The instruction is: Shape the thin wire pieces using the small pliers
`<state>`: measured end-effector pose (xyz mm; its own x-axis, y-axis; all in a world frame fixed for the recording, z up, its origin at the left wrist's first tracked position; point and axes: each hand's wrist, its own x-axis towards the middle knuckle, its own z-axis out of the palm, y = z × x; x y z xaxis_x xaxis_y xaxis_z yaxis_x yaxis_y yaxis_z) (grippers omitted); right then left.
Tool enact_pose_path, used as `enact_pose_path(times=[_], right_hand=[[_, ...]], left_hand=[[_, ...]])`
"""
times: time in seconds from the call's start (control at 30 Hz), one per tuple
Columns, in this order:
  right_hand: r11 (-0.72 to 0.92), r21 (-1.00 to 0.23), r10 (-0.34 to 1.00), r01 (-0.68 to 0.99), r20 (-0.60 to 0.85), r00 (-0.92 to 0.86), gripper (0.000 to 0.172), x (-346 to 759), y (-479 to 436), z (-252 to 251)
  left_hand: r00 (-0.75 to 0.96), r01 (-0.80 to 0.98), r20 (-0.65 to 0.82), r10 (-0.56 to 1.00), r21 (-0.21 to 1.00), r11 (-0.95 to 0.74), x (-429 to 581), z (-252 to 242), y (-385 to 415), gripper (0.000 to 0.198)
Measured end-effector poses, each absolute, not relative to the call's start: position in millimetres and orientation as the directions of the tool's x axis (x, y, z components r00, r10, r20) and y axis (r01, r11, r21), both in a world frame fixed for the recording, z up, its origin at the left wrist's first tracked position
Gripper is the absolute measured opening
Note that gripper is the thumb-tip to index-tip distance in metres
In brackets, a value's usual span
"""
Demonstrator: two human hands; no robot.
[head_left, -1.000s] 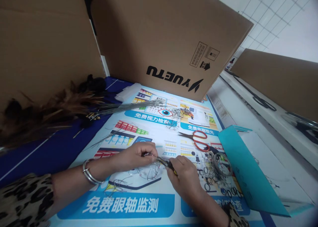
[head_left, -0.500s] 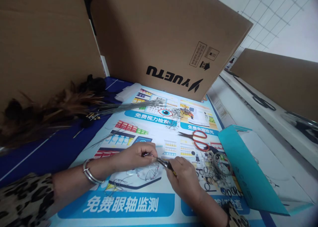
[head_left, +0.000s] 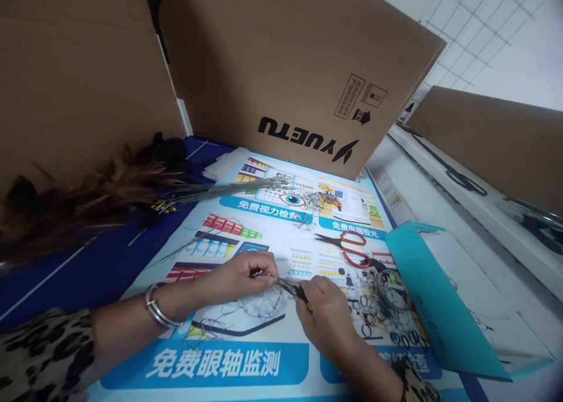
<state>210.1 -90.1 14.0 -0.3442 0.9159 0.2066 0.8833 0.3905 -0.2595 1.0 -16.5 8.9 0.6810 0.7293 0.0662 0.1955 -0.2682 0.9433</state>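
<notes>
Your left fingers (head_left: 264, 281) pinch a small wire piece (head_left: 261, 272) near the middle of the bench (head_left: 301, 331), and your right fingers (head_left: 323, 283) grip the pliers (head_left: 290, 286), tips at its end; the step looks like working that end, calling for a steady pinch and small turns. Loose wire loops (head_left: 281, 296) just below could snag; the scissors (head_left: 338, 242) lie farther off, the wire coil (head_left: 409, 303) and teal box (head_left: 444, 296) right, while the cardboard box (head_left: 308, 67) blocks the far side.

Dim light leaves the cardboard (head_left: 197, 56) shadowed, and feathers (head_left: 121, 182) look blurred, perhaps unfocused.
</notes>
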Motion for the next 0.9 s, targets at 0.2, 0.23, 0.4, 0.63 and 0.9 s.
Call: enact_pose_path(times=[0.2, 0.23, 0.4, 0.63, 0.9], right_hand=[[0.382, -0.243, 0.913, 0.892, 0.25, -0.323, 0.011, 210.1, -91.2, 13.8], [0.377, -0.245, 0.915, 0.893, 0.249, -0.318, 0.011, 210.2, -90.8, 13.5], [0.366, -0.285, 0.924, 0.886, 0.227, -0.308, 0.009, 211.3, -87.5, 13.1], [0.34, -0.347, 0.939, 0.874, 0.18, -0.294, 0.009, 210.6, -86.2, 13.7], [0.316, -0.397, 0.949, 0.862, 0.136, -0.285, 0.009, 210.9, -84.8, 10.2]], left_hand=[[0.636, 0.221, 0.106, 0.764, 0.924, -0.312, 4.0, 9.5, -19.9, 0.011], [0.633, 0.222, 0.105, 0.767, 0.924, -0.31, 4.5, 9.8, -20.1, 0.011], [0.663, 0.226, 0.039, 0.748, 0.942, -0.249, 4.5, 8.5, -18.7, 0.012], [0.704, 0.224, -0.063, 0.708, 0.965, -0.136, 2.1, 2.7, -15.0, 0.02], [0.708, 0.22, -0.064, 0.703, 0.966, -0.133, 1.4, 6.2, -15.4, 0.017]])
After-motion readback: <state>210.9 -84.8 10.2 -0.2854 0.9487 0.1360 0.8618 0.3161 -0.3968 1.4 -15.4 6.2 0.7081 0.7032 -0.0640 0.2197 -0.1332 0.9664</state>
